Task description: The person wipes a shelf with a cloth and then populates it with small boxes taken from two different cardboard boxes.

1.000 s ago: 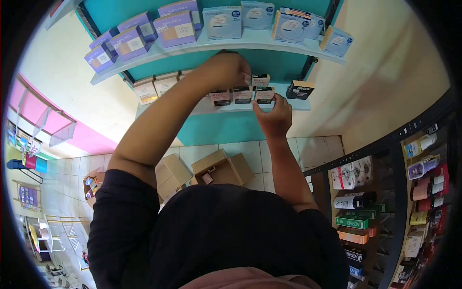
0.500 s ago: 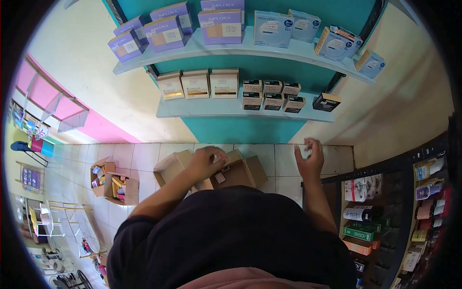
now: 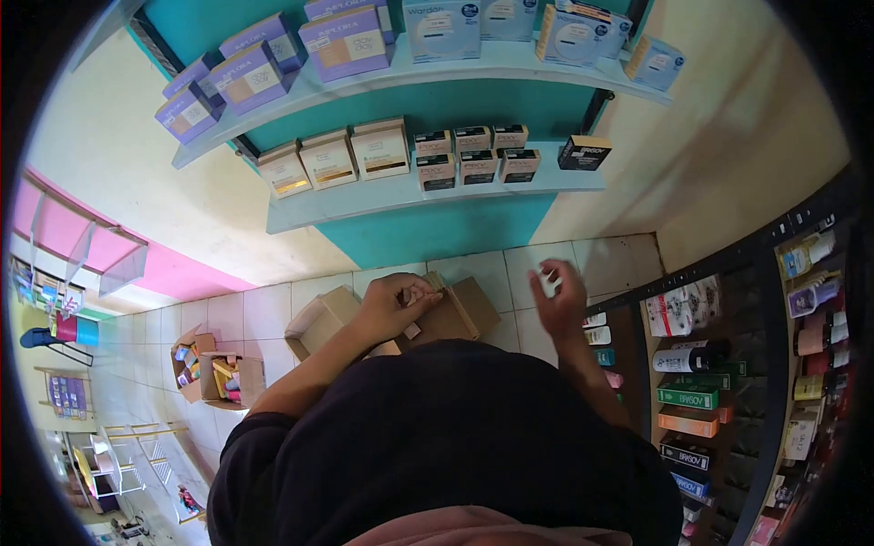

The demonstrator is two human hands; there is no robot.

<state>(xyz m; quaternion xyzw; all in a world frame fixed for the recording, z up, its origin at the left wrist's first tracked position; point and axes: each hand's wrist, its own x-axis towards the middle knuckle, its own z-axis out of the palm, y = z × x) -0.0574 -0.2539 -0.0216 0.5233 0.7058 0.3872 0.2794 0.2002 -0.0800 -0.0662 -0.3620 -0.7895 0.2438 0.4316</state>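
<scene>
My left hand is held over an open cardboard box on the floor. Its fingers curl in toward the thumb, and whatever they hold, if anything, does not show. A small pinkish box lies inside the carton, partly below my wrist. To the right of the carton, my right hand is raised, with thumb and fingers apart and nothing between them. Ahead, the lower shelf bears several small Pixy boxes, cream-and-gold boxes and one black box.
The upper shelf carries purple Implora boxes and blue Wardah boxes. A second open carton adjoins the first. Farther left stands a carton of mixed products. Dark product racks line my right side.
The view has turned, so the shelves appear shifted left and higher. My right hand has moved left toward the carton. My left hand stays over the box with its fingers curled.
</scene>
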